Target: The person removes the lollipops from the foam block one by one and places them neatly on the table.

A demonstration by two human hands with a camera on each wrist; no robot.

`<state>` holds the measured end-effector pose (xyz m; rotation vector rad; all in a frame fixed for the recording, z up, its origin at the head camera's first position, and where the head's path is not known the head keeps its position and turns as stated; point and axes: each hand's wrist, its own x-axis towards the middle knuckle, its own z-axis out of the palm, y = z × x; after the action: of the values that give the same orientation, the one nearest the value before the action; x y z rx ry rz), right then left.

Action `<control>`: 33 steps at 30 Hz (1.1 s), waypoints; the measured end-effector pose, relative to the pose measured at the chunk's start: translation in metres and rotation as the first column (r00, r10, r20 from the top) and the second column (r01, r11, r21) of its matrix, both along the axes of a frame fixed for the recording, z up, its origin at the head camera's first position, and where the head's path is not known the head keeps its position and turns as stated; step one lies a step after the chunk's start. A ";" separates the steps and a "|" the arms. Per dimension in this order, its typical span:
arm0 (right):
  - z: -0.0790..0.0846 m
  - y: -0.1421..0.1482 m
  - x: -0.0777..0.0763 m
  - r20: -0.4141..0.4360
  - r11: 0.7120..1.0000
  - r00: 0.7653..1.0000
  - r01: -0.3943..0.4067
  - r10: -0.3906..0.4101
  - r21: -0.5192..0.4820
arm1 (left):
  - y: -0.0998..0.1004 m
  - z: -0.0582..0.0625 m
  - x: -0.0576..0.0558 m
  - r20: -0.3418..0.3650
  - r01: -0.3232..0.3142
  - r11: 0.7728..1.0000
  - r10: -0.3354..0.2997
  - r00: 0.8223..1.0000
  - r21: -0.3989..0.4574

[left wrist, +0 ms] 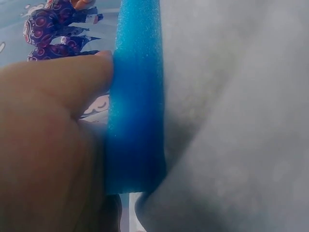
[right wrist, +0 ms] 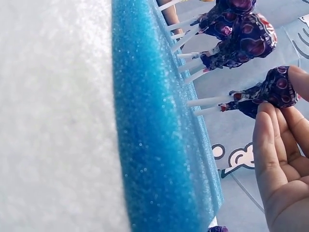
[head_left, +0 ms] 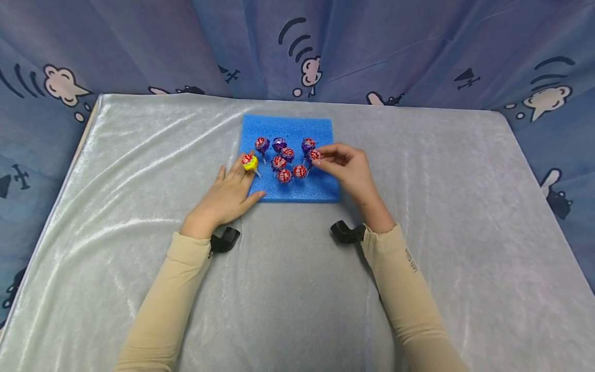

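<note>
A purple-and-red wrapped lollipop [head_left: 314, 155] stands by its white stick in the blue foam block [head_left: 321, 192]. Its head is pinched between thumb and fingers of my right hand [head_left: 351, 169]; in the right wrist view this lollipop [right wrist: 276, 91] is upright from the foam, with another stick close beside it. My left hand [head_left: 226, 195] rests on the block's left side, fingers extended, thumb at the near edge. Just by those fingers a yellow lollipop [head_left: 249, 162] leans out of the foam. Several more purple lollipops [head_left: 284, 176] stand clustered across the block's middle.
The foam lies on a table with a pale velvety cloth [head_left: 288, 289]. Behind the table hangs a blue printed curtain [head_left: 372, 46]. Black wrist camera mounts [head_left: 226, 240] stick out inward from both sleeves, over the cloth in front of the block.
</note>
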<state>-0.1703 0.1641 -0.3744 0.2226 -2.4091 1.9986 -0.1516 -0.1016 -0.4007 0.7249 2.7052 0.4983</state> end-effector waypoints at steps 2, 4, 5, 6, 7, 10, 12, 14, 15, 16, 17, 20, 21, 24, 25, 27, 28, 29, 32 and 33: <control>0.000 0.000 0.000 -0.001 1.000 1.000 -0.002 0.002 -0.011 | 0.000 0.000 0.000 0.002 0.000 1.000 0.000 1.000 0.000; 0.000 0.001 0.000 0.000 1.000 1.000 0.001 -0.001 -0.018 | 0.000 0.000 0.000 0.001 0.001 1.000 -0.001 1.000 0.001; 0.000 0.001 0.000 -0.001 1.000 1.000 0.003 -0.003 -0.020 | 0.000 0.000 0.000 0.000 0.001 1.000 -0.001 1.000 0.002; 0.000 0.001 0.000 -0.003 1.000 1.000 0.006 -0.006 -0.022 | 0.000 0.000 0.000 0.000 0.002 1.000 -0.002 1.000 0.003; 0.000 0.001 0.000 -0.004 1.000 1.000 0.009 -0.009 -0.025 | 0.000 0.000 0.000 0.000 0.002 1.000 -0.002 1.000 0.004; 0.000 0.001 -0.001 -0.011 0.999 1.000 0.017 -0.018 -0.035 | 0.000 0.000 0.000 -0.001 0.002 1.000 -0.002 1.000 0.007; 0.000 0.002 -0.001 -0.012 0.999 1.000 0.020 -0.021 -0.049 | 0.000 0.000 0.000 -0.001 0.001 1.000 -0.001 1.000 0.007; 0.000 0.002 0.000 -0.012 0.998 1.000 0.024 -0.025 -0.064 | 0.000 0.000 0.000 -0.001 0.000 1.000 0.000 1.000 0.006; 0.000 0.002 0.000 -0.013 0.997 1.000 0.025 -0.026 -0.072 | 0.000 0.000 0.000 -0.001 0.000 1.000 0.000 1.000 0.008; 0.001 0.002 -0.001 -0.013 0.997 1.000 0.028 -0.029 -0.077 | 0.000 0.000 0.000 -0.001 0.000 1.000 0.000 1.000 0.008; 0.001 0.002 -0.001 -0.015 0.996 0.999 0.029 -0.031 -0.082 | 0.000 0.000 0.000 -0.001 0.000 1.000 0.000 1.000 0.008; 0.002 0.004 -0.001 -0.016 0.995 0.999 0.036 -0.038 -0.090 | 0.000 0.000 -0.001 -0.001 0.001 1.000 -0.001 1.000 0.009; 0.002 0.005 -0.001 -0.017 0.995 0.999 0.039 -0.041 -0.090 | 0.000 0.000 0.000 -0.001 0.001 1.000 -0.001 1.000 0.009; 0.002 0.007 -0.001 -0.019 0.995 0.999 0.047 -0.049 -0.090 | 0.000 0.000 -0.001 -0.002 0.002 1.000 -0.002 1.000 0.007; 0.002 0.008 -0.001 -0.021 0.995 0.998 0.050 -0.052 -0.092 | 0.000 0.000 -0.001 -0.002 0.002 1.000 -0.002 1.000 0.009; 0.003 0.009 -0.002 -0.025 0.993 0.998 0.054 -0.057 -0.104 | 0.000 0.000 -0.001 -0.004 0.004 1.000 -0.003 1.000 0.010; 0.003 0.010 -0.002 -0.025 0.992 0.998 0.053 -0.057 -0.116 | 0.000 0.000 -0.001 -0.005 0.004 1.000 -0.004 1.000 0.011; 0.003 0.010 -0.002 -0.025 0.990 0.998 0.054 -0.057 -0.129 | 0.000 0.000 -0.001 -0.006 0.004 1.000 -0.004 1.000 0.012; 0.003 0.012 -0.002 -0.028 0.985 0.998 0.055 -0.060 -0.161 | 0.000 -0.001 -0.001 -0.007 0.003 1.000 -0.003 1.000 0.011; 0.003 0.013 -0.003 -0.029 0.984 0.998 0.057 -0.062 -0.167 | 0.000 -0.001 -0.001 -0.008 0.003 1.000 -0.003 1.000 0.010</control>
<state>-0.1730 0.1766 -0.3712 0.1789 -2.1863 2.1365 -0.1524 -0.1018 -0.4021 0.7347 2.7101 0.5101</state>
